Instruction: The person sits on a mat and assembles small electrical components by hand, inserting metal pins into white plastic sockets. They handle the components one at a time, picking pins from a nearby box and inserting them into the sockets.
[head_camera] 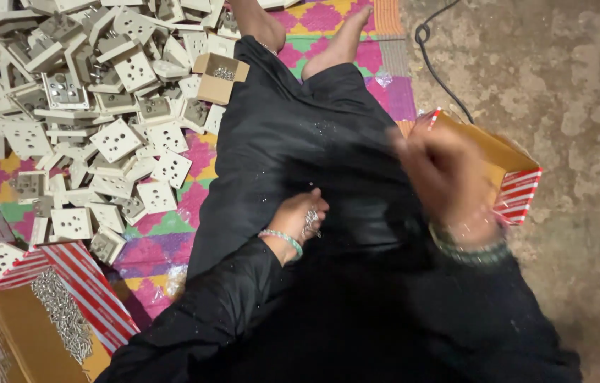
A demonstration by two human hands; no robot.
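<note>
Resting on the lap, the left hand [300,218] is cupped around a small clump of screws [311,223], fingers curled loosely over them rather than spread. The right hand [445,177] hovers above and to the right of it, just in front of an open red-striped box [520,177]; it is smeared by motion, so I cannot tell whether its fingers are pinched on anything or apart.

As for progress, the pictures give only rough signs. A large heap of white socket plates [101,106] lies well to the left of the left hand, past the black garment [300,142] and on the patterned mat [165,252]. Some plates lie face up, others show their backs, and whether any already have screws fitted is too small to judge. A small brown carton [218,78] with a few screws sits at the heap's edge. Nearer, below and left of the left hand, a second striped box [58,319] holds a long spill of screws.

Judging by the size of the heap and the supply of screws, much work appears to remain; no finished, separate stack is visible.
</note>
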